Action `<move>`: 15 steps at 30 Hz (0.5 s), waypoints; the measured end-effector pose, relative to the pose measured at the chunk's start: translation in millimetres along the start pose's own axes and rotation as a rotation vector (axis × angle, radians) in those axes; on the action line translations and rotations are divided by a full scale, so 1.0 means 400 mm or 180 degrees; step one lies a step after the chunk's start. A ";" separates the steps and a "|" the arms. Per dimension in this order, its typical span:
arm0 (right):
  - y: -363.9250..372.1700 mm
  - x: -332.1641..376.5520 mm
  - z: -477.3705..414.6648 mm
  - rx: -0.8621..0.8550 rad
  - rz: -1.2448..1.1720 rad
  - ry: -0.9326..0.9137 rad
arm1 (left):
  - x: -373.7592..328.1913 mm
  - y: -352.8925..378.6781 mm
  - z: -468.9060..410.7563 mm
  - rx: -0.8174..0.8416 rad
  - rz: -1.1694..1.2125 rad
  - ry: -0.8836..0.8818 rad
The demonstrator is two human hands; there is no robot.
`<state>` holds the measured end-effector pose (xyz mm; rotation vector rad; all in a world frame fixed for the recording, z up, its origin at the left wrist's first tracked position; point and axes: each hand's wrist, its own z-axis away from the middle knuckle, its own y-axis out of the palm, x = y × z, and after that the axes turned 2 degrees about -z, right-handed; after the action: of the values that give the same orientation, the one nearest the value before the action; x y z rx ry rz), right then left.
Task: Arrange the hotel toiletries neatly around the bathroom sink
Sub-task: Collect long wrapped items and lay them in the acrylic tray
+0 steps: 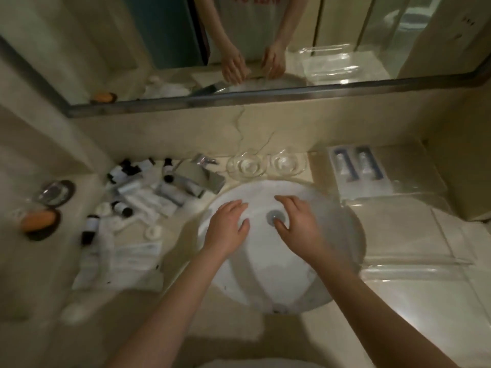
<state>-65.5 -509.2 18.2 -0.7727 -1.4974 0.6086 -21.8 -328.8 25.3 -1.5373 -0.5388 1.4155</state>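
Note:
A round white sink (pixel 265 266) sits in a beige counter. Both my hands hover over its bowl, fingers spread and holding nothing: my left hand (pixel 228 224) is over the bowl's left side, my right hand (pixel 295 221) beside the drain (pixel 275 217). Left of the sink lies a jumbled heap of toiletries (pixel 143 189): small white bottles and tubes with black caps, white round lids and flat white sachets (pixel 127 257). A clear tray (pixel 398 187) right of the sink holds a packet with two small tubes (pixel 357 166).
A chrome tap (pixel 204 176) stands behind the sink, with two upturned glasses (pixel 265 164) beside it. Two dark round dishes sit at far left, one with an orange soap (pixel 39 220). A mirror (pixel 239 49) runs along the wall and reflects my arms.

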 end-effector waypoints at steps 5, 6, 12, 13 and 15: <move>0.143 0.160 0.003 0.0640 -0.0054 -0.0154 | 0.179 -0.082 0.100 -0.0132 0.0022 -0.0487; 0.171 0.192 0.003 0.0784 -0.0038 -0.0201 | 0.213 -0.100 0.118 -0.0142 -0.0005 -0.0574; 0.347 0.376 -0.006 0.1793 0.0282 -0.0447 | 0.445 -0.192 0.220 -0.0225 -0.0121 -0.1290; 0.376 0.404 -0.007 0.1949 0.0352 -0.0470 | 0.483 -0.205 0.235 -0.0244 -0.0112 -0.1443; 0.431 0.455 -0.005 0.2215 0.0478 -0.0490 | 0.550 -0.232 0.259 -0.0253 -0.0071 -0.1786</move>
<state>-43.3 -259.9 2.1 -0.2974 -1.2407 1.2392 -41.8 -70.4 1.8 -1.1751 -0.9513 1.8309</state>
